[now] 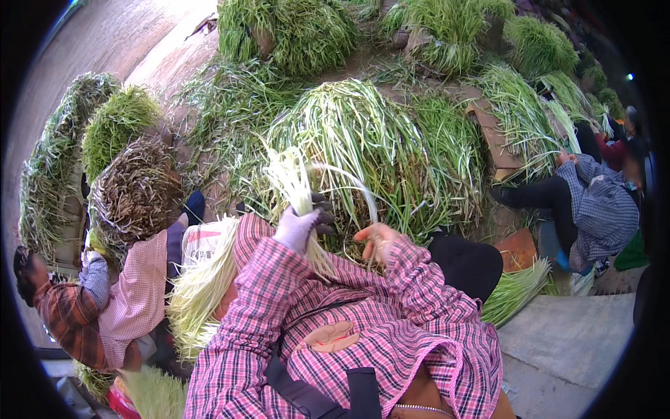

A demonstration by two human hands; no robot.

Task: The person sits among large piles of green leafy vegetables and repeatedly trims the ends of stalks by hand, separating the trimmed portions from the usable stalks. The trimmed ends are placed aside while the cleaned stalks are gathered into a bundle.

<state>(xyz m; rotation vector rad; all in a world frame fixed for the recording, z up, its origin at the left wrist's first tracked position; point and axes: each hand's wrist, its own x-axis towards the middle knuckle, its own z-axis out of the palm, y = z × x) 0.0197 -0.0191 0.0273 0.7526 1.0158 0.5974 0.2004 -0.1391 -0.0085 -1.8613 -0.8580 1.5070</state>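
My left hand (297, 230), in a pale glove with dark fingertips, grips a bunch of long, pale leafy stalks (289, 178). The bunch's lower ends hang below the fist over my lap. On the right, my bare right hand (381, 244) has its fingers curled around a thin whitish strand (366, 193), which arches up and back toward the bunch. Right before both hands rises a large heap of green, chive-like stalks (356, 120), with browned leaves low on its near side. Beside my left forearm lies a sheaf of pale, cleaned-looking stalks (201, 288).
A person in a checked apron (133, 283) sits at left near a brown heap of withered leaves (133, 191). Another person in a checked top (602, 209) handles stalks at right. More green heaps (314, 34) stand behind. A green bundle (518, 290) lies by a grey mat (570, 335).
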